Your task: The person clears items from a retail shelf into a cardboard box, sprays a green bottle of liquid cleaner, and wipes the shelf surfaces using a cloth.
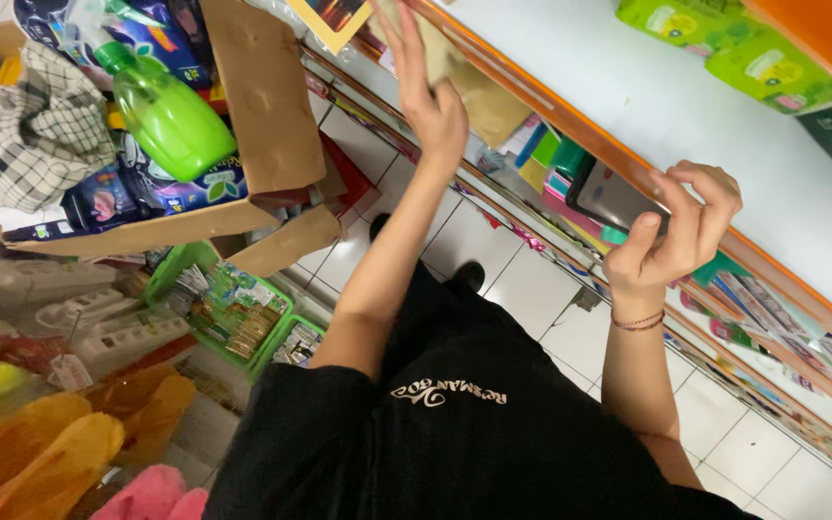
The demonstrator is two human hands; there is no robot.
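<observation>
The right hand (681, 231) clamps a dark phone (613, 197) between thumb and curled fingers, holding it against the orange front edge of a white shelf (628, 106). The left hand (430, 101) reaches further along the same shelf, fingers straight and pressed flat on a tan cardboard piece (479, 91) that leans there; I cannot tell whether it grips the piece or only touches it. Two green packets (734, 43) lie on the shelf top. Below the phone, a lower tier holds a row of small coloured packs (556, 169), too crowded to count. Well apart, a brown cardboard box (262, 96) holds one green spray bottle (170, 111), a checked cloth (26, 135) and several blue packets. Beneath it a green basket (170, 274) holds small sachets.
</observation>
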